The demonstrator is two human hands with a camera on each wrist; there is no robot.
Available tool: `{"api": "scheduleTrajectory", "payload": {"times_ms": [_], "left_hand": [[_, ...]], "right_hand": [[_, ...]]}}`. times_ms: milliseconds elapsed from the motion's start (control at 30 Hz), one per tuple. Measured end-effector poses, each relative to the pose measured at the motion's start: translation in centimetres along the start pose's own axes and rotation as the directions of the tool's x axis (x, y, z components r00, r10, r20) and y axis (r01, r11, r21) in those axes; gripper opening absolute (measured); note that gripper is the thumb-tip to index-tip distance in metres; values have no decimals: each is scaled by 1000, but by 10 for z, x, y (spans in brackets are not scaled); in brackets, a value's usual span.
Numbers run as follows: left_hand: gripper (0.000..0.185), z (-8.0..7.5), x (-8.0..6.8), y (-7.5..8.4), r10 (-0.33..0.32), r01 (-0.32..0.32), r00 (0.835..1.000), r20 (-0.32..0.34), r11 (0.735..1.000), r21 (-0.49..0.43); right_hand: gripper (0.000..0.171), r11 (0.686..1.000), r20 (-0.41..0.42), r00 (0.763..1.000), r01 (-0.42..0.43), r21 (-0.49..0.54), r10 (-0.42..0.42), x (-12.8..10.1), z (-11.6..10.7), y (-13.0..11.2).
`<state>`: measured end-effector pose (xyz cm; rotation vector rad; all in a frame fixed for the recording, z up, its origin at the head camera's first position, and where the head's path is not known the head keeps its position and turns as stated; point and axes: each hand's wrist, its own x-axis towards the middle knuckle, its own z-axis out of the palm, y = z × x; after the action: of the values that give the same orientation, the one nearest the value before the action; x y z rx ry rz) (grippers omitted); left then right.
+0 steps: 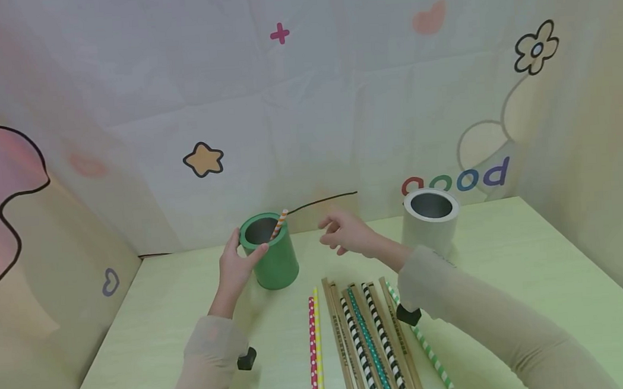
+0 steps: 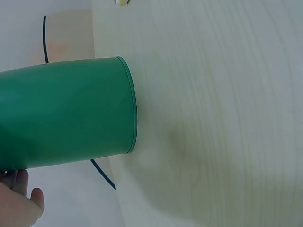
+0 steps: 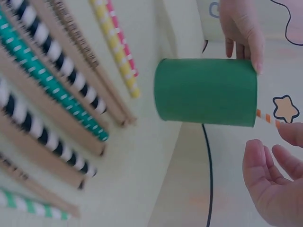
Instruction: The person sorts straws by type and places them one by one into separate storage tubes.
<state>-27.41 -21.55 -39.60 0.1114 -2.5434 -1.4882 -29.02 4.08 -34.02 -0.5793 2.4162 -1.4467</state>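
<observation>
Green, smooth-walled cylinder [image 1: 276,265] in left hand [image 1: 235,267], striped straw [image 1: 279,223] inside

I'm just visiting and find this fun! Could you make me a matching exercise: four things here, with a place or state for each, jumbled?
Things:
1. Green can
2. White can
3. Orange-striped straw
4. Pink dotted straw

Places or states:
A. Lies beside the yellow straw
B. Held by the left hand
C. Stands to the right of the other can
D. Sticks out of a can

Pairs: 1-B, 2-C, 3-D, 4-A
</observation>
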Motion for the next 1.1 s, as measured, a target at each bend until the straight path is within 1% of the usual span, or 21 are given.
{"api": "scheduleTrajectory", "payload": {"times_ms": [167,400,567,767,800,900,1000,1033,1100], "left_hand": [[90,1,1,-1,-2,2,1000,3,1000,2],[92,0,1,-4,15,-15,1000,3,1000,25],[92,0,0,-3,15,-15,1000,5,1000,26],[90,0,1,-2,5,-5,1000,6,1000,28],[90,0,0,-2,4,-4,1000,6,1000,27],[90,0,0,-2,-1,1,1000,7,1000,23],[90,0,0,-2,-2,2,1000,8,1000,19],[90,0,0,-3,-2,2,1000,8,1000,20],[89,1,0,-2,-1,1,1000,9,1000,20]], "right_hand": [[31,998,32,998,-50,-31,50,-19,-12,21],[29,991,35,991,-130,-14,131,-36,-23,51],[30,990,54,989,-138,2,137,-48,-29,66],[34,987,77,985,-159,28,157,-60,-34,83],[35,989,87,986,-145,23,143,-62,-34,85],[38,989,101,984,-148,10,146,-67,-36,93],[36,984,90,980,-180,3,179,-70,-34,103],[35,978,79,975,-207,5,206,-70,-33,106],[34,975,70,973,-222,-6,222,-73,-31,112]]}}
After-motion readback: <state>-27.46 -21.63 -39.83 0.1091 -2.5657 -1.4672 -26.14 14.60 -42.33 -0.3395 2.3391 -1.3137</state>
